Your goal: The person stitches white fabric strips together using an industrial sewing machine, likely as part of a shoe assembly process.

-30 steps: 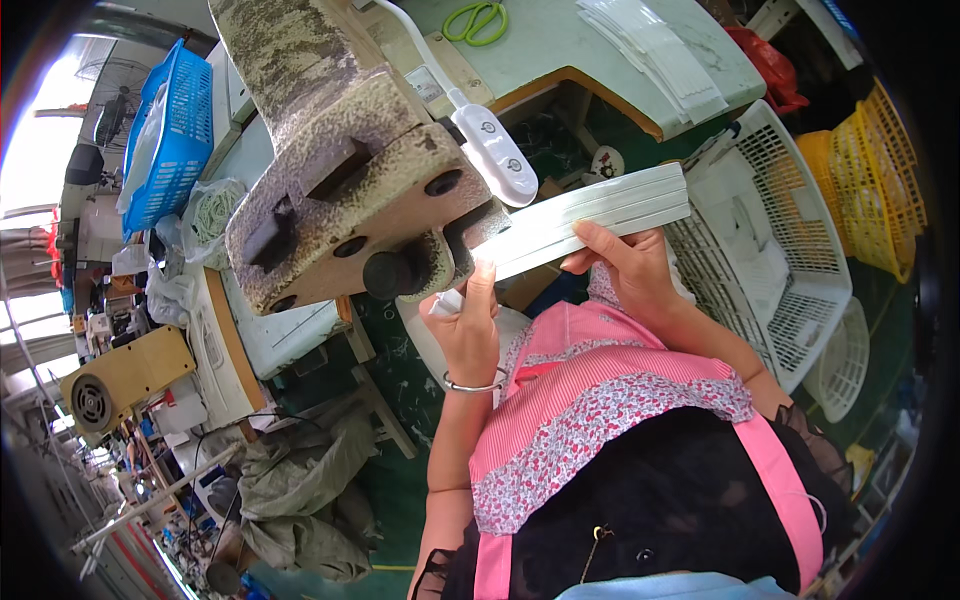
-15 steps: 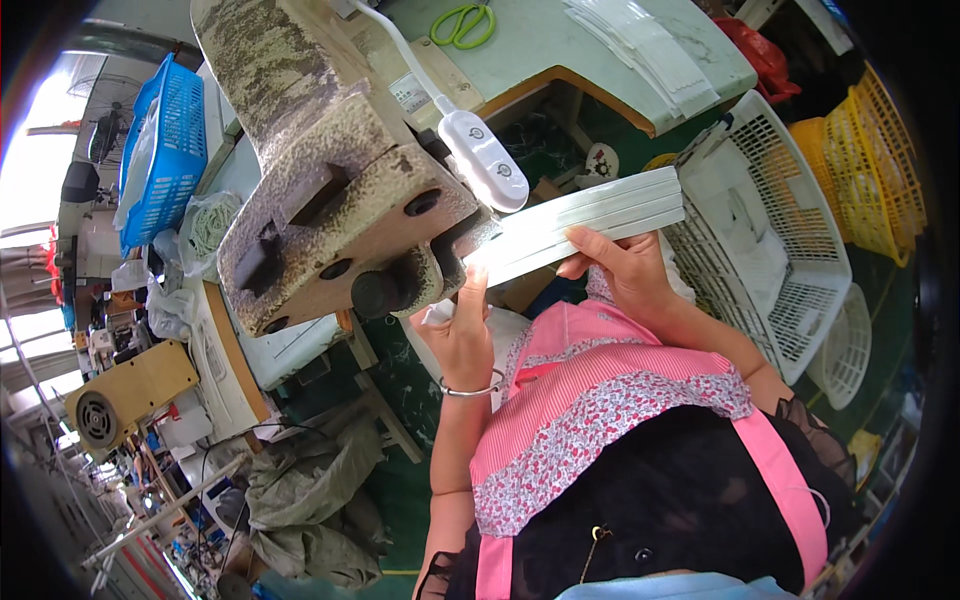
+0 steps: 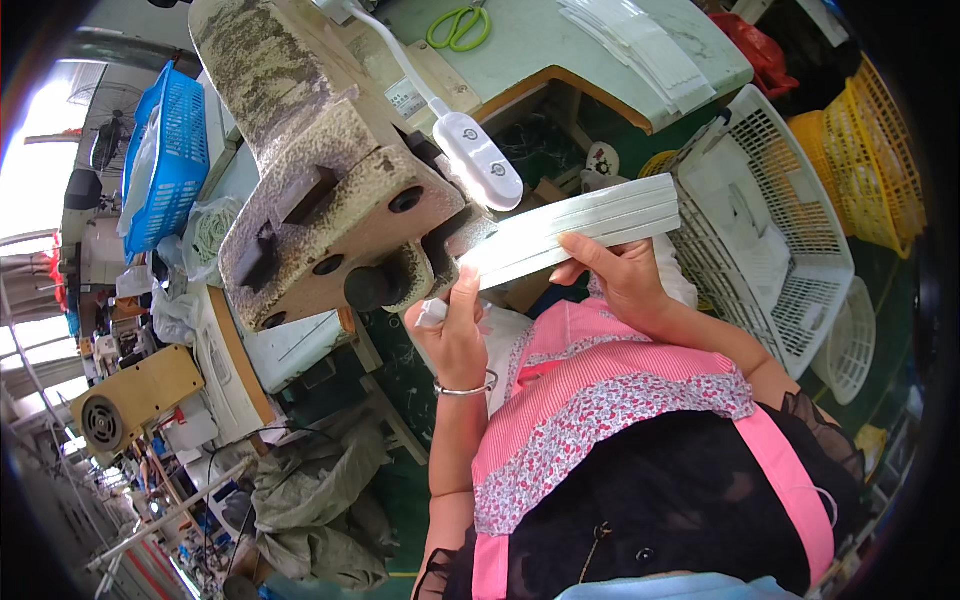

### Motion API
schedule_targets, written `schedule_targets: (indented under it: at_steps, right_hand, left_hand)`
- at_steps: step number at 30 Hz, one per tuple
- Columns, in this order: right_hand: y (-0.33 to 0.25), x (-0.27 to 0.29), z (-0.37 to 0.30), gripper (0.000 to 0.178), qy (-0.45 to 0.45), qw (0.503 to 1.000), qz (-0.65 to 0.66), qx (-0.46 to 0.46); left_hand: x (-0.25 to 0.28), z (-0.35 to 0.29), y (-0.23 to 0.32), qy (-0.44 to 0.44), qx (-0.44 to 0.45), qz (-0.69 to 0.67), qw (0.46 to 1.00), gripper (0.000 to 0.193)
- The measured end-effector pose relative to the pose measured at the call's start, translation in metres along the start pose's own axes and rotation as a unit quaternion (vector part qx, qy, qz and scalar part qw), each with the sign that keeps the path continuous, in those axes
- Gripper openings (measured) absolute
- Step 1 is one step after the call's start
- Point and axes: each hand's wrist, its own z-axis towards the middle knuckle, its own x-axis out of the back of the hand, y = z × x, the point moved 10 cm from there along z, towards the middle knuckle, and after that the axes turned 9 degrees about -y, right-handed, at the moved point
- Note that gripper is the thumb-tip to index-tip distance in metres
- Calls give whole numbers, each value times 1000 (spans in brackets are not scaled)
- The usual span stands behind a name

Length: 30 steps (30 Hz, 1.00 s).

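Observation:
A flat bundle of white strips (image 3: 590,218) lies across the front of a worn, chipped-paint machine head (image 3: 330,200). My left hand (image 3: 455,335) pinches its left end by the machine's lower edge, thumb on top. A bit of white material also shows beside those fingers. My right hand (image 3: 622,278) grips the bundle nearer its right end, thumb above and fingers underneath. The strips' left tip meets the machine, and what lies under it there is hidden. Just above the bundle hangs a white lamp (image 3: 480,160) with two buttons, on a bent white neck.
Green-handled scissors (image 3: 460,28) and more white strips (image 3: 640,50) lie on the pale tabletop (image 3: 540,40). A white plastic basket (image 3: 800,290) stands at right, with yellow baskets (image 3: 875,160) beyond. At left are a blue basket (image 3: 180,160) and a grey-green cloth heap (image 3: 315,490).
Both hands keep hold of the strips in nearly the same place. The bundle's right end sits very slightly lower; the whole view has shifted a little.

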Motion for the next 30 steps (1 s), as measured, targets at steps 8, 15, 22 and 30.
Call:
schedule_targets:
  at_steps: [8, 15, 22, 30]
  right_hand:
    - [-5, -22, 15, 14, -32, 999, -30, -13]
    - [10, -47, 21, 14, -72, 997, 1, -30]
    - [15, -57, 19, 16, -86, 994, 24, -56]
    - [6, -52, 14, 19, -120, 990, 29, -67]
  left_hand:
    - [16, -2, -7, 38, -37, -79, 995, 15]
    - [43, 1, -14, 46, -36, -80, 995, 22]
    - [27, 11, -19, 71, 9, -189, 979, 46]
    - [50, 12, 1, 135, -63, -30, 988, 17]
